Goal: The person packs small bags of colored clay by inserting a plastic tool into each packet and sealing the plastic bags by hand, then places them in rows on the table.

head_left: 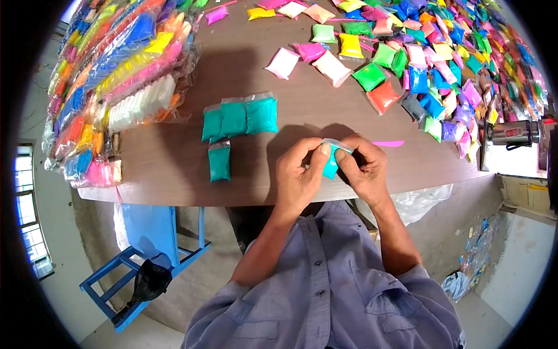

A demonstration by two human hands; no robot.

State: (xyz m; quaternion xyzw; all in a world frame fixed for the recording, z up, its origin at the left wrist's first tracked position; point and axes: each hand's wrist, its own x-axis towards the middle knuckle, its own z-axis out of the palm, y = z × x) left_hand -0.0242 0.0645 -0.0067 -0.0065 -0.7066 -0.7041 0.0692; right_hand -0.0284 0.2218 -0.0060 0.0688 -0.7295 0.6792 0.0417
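Note:
Between my two hands is a small clear plastic bag of teal material (pixel 331 167), held just above the table's near edge. My left hand (pixel 299 174) pinches its upper left side between thumb and fingers. On the other side, my right hand (pixel 365 168) grips the upper right corner in the same way. Left of my hands, several teal bags (pixel 233 119) lie overlapping in a row. A single teal bag (pixel 220 161) lies just below that row. To the right of my right hand is a flat pink strip (pixel 387 143).
A big pile of mixed colour bags (pixel 433 70) covers the table's right side. Long clear packs of coloured bags (pixel 131 64) are stacked at left. A metal flask (pixel 512 133) stands far right. Below the table's left edge is a blue stool (pixel 148 232).

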